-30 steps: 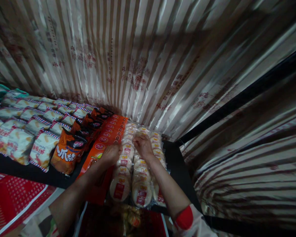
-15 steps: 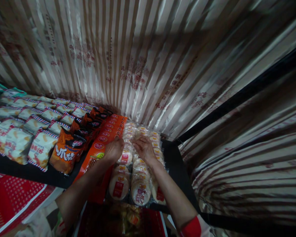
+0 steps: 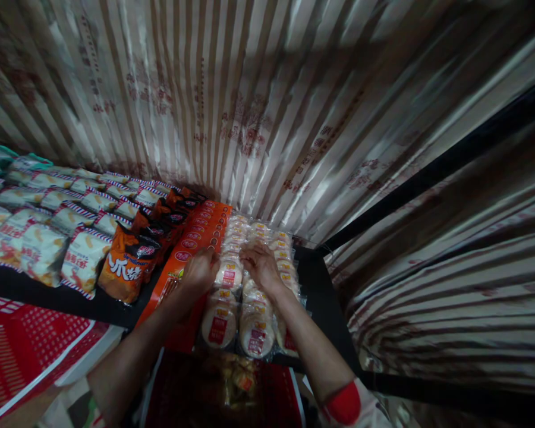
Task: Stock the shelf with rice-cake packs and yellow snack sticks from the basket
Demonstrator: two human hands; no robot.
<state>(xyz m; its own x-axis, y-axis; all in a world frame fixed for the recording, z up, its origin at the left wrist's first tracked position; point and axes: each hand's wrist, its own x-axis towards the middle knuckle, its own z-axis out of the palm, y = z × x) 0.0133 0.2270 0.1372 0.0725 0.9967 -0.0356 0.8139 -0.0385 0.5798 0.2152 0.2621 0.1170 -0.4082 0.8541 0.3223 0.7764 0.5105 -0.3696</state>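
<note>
Rice cracker packs (image 3: 232, 297) lie lengthwise away from person; left hand (image 3: 198, 274) & right hand (image 3: 261, 266) rest side by side on top, fingers curled, grip not clear.

Clear-wrapped round rice crackers (image 3: 225, 324) with red labels lie in rows on the dark shelf (image 3: 314, 285).

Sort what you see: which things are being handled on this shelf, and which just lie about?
In hand:
left hand
right hand
rice cracker packs

Lying about:
orange packs
dark orange snack bags
white striped bags
red basket
</note>
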